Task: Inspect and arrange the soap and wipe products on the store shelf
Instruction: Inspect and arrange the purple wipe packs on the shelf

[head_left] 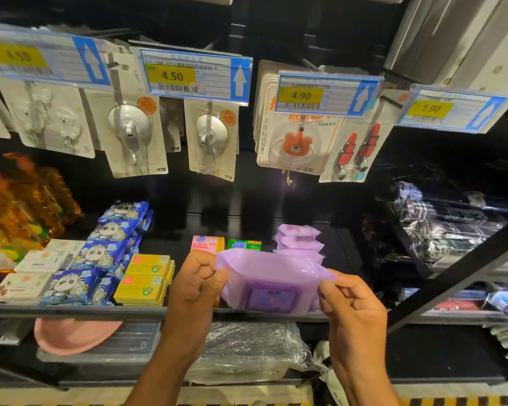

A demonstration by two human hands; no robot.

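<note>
A purple wipe pack [272, 284] is held up in front of the black shelf [71, 310], its label side facing me. My left hand [195, 284] pinches its left edge and my right hand [351, 307] pinches its right edge. Behind it, a row of more purple wipe packs [299, 240] runs back on the shelf. A pink soap box [207, 244] and a green soap box [244, 245] stand behind the held pack. Yellow soap boxes [147, 278] are stacked left of my left hand.
Blue panda-print wipe packs [106, 253] and white soap boxes [34, 271] fill the shelf's left part. Carded hooks [135, 136] and price tags [194, 76] hang above. Dark wrapped goods [452, 224] lie at the right. A pink basin [74, 335] sits on the shelf below.
</note>
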